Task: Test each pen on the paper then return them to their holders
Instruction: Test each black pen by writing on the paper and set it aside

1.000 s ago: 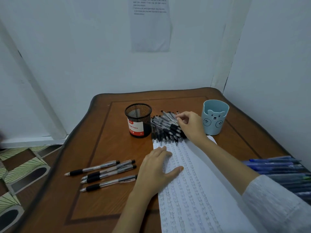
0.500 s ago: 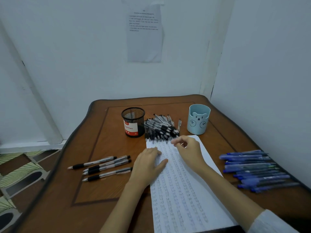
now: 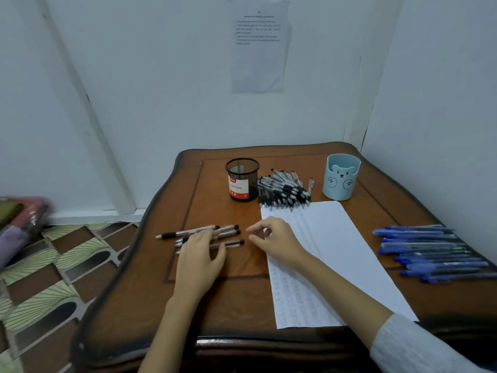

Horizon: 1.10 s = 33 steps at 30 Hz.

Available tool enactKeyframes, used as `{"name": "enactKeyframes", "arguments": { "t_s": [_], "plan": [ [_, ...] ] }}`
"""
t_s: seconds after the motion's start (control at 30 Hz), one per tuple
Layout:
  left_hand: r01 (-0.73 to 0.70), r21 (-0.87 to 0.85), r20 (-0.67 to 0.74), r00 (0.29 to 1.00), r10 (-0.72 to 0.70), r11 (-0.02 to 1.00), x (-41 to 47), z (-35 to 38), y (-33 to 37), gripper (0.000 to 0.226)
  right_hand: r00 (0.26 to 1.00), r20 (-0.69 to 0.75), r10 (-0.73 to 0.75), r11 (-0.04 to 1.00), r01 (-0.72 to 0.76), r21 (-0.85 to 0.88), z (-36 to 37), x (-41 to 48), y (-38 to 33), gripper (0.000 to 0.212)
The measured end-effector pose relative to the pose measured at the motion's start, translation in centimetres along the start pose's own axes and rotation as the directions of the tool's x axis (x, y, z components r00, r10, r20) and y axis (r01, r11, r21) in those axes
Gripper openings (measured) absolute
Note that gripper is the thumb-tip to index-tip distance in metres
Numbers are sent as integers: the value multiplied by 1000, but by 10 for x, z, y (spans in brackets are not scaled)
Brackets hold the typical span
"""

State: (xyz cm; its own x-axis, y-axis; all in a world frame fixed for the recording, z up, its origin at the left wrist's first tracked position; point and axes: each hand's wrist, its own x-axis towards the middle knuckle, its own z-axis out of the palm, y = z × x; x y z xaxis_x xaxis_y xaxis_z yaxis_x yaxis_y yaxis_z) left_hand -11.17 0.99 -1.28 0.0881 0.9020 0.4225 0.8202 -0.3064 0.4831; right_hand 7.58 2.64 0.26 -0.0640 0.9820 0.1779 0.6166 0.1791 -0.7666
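The wooden table (image 3: pixel 236 305) has a dark, scalloped rim at its near edge, and both forearms reach over it. The right arm wears a grey sleeve (image 3: pixel 408 348).

The left hand (image 3: pixel 200 254) lies flat, fingers straight, on a small group of loose black pens (image 3: pixel 185 233) on the left part of the table. Their tips point left and their ends show past the fingers.

Just right of them, the right hand (image 3: pixel 277 238) is at the left edge of the paper (image 3: pixel 344 251). Its fingers are loosely curled, thumb and forefinger point left and stand apart, and nothing shows between them. The white sheet runs from the near edge towards the far side, with rows of faint marks down its left half.

A row of blue pens (image 3: pixel 430 251) lies side by side near the right edge of the table.

At the far end of the paper, a pile of black pens (image 3: pixel 285 189) touches the sheet's edge. It sits between a black mesh holder (image 3: pixel 242 180) with a red and white label on the left and a pale blue cup with a bear face (image 3: pixel 341 177) on the right. Both stand upright.

Left of the table, the floor (image 3: pixel 53 265) has green and brown patterned tiles, with a blurred coloured bundle (image 3: pixel 21 219) at the left edge of the view. Pale walls meet in a corner behind the table, and a printed sheet (image 3: pixel 259 44) hangs on the far wall.
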Motion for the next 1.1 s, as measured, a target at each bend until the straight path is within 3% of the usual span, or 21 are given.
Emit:
{"name": "enactKeyframes", "arguments": {
  "t_s": [0.13,0.23,0.3,0.4,0.47,0.57,0.63,0.73,0.83,0.93,1.1],
  "plan": [
    [-3,-67,-11,1000,2,998,-6,-3,-7,30,993,102,-62,965,86,-248,13,7,-4,30],
    [-11,-61,-10,1000,10,998,-5,-2,-5,29,991,101,-87,946,114,-305,16,6,-6,25],
    [-13,-66,-10,1000,13,998,-5,-2,-4,27,992,80,-96,970,111,-217,11,4,-4,17],
    [-10,-105,-29,1000,7,994,-5,-3,-3,25,999,43,-28,984,20,179,-4,-2,2,9],
    [3,-118,-30,1000,-6,993,-5,-3,-1,27,999,6,47,890,-44,454,-17,-5,3,9],
    [-4,-89,-23,1000,2,996,-4,-2,2,34,986,10,164,560,-101,823,-36,-7,0,10],
    [-41,-36,-11,999,40,999,-5,-3,5,40,960,30,277,331,-125,935,-48,-8,0,13],
    [-75,12,-4,997,75,997,-8,0,13,28,929,131,345,126,-184,975,-65,-11,3,31],
    [-93,-27,2,996,93,995,-12,8,32,26,923,162,349,48,-190,981,-78,-18,7,50],
    [-128,-77,53,990,132,989,-15,20,53,27,914,168,369,12,-186,982,-87,-29,9,45],
    [-165,-154,124,975,184,974,-21,40,79,30,899,139,416,89,-192,977,-103,-52,11,37]
  ]
}}
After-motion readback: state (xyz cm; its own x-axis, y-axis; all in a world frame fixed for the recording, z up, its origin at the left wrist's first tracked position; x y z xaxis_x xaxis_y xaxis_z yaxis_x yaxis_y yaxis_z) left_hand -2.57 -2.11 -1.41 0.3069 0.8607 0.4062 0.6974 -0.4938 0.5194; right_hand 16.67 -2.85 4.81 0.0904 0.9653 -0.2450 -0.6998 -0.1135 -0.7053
